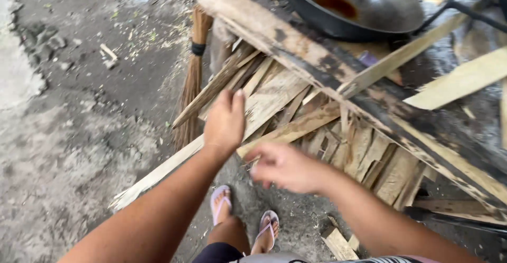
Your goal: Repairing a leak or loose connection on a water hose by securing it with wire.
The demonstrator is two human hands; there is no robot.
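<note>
The left hand (226, 119) lies flat on the wood pile (317, 136), its fingers together and pointing far, pressing on a pale slat (272, 98). It is not closed around anything. The right hand (282, 167) is blurred, just near of the pile's near edge; its fingers look loosely curled, but I cannot tell whether they hold a strip or nothing.

The slat sits in the middle of the scene, under a charred beam (369, 91) that runs from far left to near right. The slat's long axis slants from near left to far right, its near end jutting out toward the ground (79, 136) and its far end tucked beneath the beam. Most other strips in the pile lean roughly the same way.

What may go wrong, in my judgement:
- The strips are split and ragged, so bare fingers sliding along the grain could catch splinters.
- Pulling one slat from under the beam could loosen its neighbours, and pieces could slide down onto the feet (245, 218), which wear only open sandals.
- A dark wok (354, 4) rests at the far right above the beam; if the beam shifts, the wok might tip.
- A broom (193, 78) leans at the pile's left edge and could fall if knocked.
</note>
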